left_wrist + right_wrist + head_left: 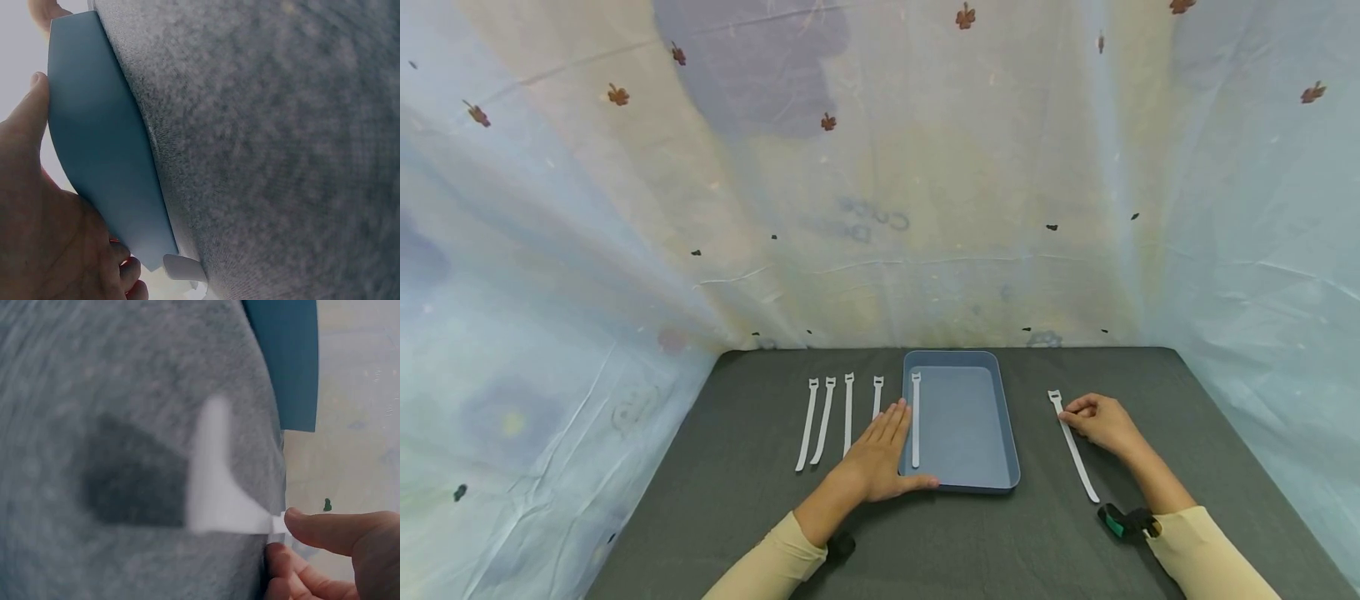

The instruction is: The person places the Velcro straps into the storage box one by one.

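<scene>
A blue-grey tray [970, 425] lies on the table, with one white cable-tie strap [916, 425] inside along its left side. My left hand [874, 465] rests with straight fingers along the tray's left edge, thumb at its front rim; the left wrist view shows that hand against the tray's outer wall [106, 125]. To the right of the tray, my right hand [1105, 425] pinches another white strap [1079, 463] between thumb and fingers, near its slotted head. In the right wrist view this strap's tail [212, 481] rises blurred toward the camera, casting a shadow on the cloth.
Several more white straps [807, 425] lie side by side left of the tray, the nearest partly hidden by my left hand. A dark grey cloth [970, 542] covers the table. Behind and at both sides hangs a pale patterned curtain [925, 183].
</scene>
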A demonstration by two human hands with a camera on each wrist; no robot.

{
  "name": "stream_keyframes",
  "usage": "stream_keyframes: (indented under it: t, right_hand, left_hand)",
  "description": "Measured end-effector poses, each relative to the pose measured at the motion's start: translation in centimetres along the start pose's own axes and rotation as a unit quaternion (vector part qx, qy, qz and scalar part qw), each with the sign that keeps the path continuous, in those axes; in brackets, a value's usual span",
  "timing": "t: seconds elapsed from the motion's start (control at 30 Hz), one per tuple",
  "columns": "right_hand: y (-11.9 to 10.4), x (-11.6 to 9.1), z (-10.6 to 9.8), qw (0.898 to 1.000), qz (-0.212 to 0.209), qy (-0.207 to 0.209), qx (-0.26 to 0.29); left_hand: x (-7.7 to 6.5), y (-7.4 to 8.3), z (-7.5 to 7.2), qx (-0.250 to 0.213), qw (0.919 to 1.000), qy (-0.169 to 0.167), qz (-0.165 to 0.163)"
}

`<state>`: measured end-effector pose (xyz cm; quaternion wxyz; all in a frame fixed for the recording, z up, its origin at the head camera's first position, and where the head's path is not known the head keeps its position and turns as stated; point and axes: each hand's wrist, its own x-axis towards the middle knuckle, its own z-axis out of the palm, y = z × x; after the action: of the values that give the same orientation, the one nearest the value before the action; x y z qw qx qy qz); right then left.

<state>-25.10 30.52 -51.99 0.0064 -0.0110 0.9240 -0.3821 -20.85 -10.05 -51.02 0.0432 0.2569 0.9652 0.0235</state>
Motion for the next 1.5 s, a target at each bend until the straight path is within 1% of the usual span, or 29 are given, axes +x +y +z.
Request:
stream_keyframes:
  t: [0.23,0.37,0.73,0.83,1.07,1.3,1.43,1.5]
  right_hand:
    - [-0.11,0.10,0.06,1.000,0.005,0.002,-0.015]
    - [-0.05,0.21,0.01,1.000,0.006,-0.004,-0.022]
    - [-0.05,0.15,0.28,0.998,0.028,-0.015,-0.047]
    - [-0.20,0.07,0.39,0.998,0.022,-0.019,-0.049]
    - [-0.63,-0.08,0.26,0.999,0.009,-0.023,-0.046]
    - [-0.46,0.07,-0.04,0.998,0.008,-0.038,-0.044]
    - [-0.45,0.01,-0.28,0.999,0.009,-0.043,-0.025]
    - [-0.41,-0.01,-0.40,0.999,0.014,-0.045,-0.013]
  left_hand:
    - [-0.04,-0.02,0.05,0.000,1.0000,0.002,0.000]
    - [0.00,-0.04,0.13,0.002,1.0000,0.002,0.001]
    - [-0.08,0.02,0.09,-0.003,1.0000,0.002,0.003]
    - [-0.11,0.00,0.07,-0.002,1.0000,0.002,0.002]
    - [0.08,-0.02,0.28,-0.006,1.0000,0.004,0.002]
    - [0.28,-0.18,0.51,-0.014,0.9999,0.006,0.002]
    - [0.30,-0.21,0.55,-0.016,0.9999,0.004,0.002]
    - [0.21,-0.13,0.32,-0.017,0.9998,0.003,0.003]
